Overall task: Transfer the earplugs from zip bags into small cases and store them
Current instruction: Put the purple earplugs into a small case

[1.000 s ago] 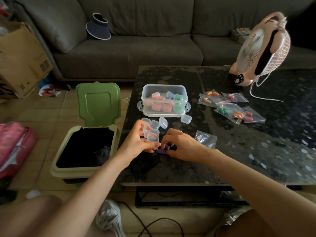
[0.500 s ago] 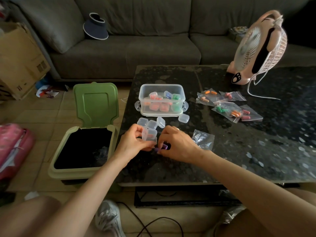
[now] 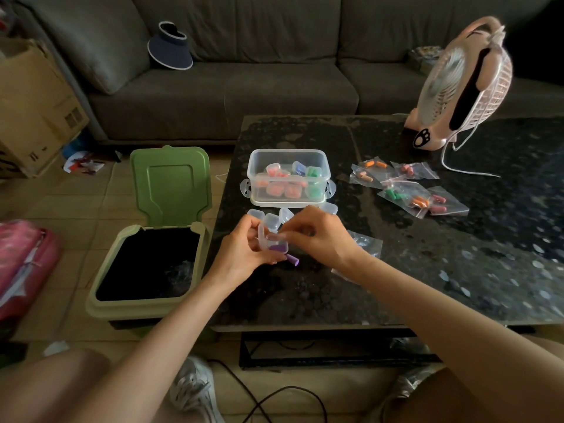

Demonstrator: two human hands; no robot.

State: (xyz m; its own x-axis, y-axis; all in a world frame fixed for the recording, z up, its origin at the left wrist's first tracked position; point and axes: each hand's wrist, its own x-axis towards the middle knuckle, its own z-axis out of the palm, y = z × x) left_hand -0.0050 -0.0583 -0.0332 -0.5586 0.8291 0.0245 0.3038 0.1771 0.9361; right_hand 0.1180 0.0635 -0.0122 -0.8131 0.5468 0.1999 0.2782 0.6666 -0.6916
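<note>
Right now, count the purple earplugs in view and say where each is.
2. One purple earplug sits inside the small case held in the left hand; the other lies on the table just beside it. More could be hidden.

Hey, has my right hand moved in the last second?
Yes. The right hand has moved away from me, toward the clear storage box: its knuckles now meet the box's front edge, where bare table showed between them before.

On the worktop (image 3: 457,270) the storage box (image 3: 288,152) is standing left of the zip bags (image 3: 406,190), the fan (image 3: 464,87) behind them. The bin (image 3: 137,306) is sitting on the floor, further left.
</note>
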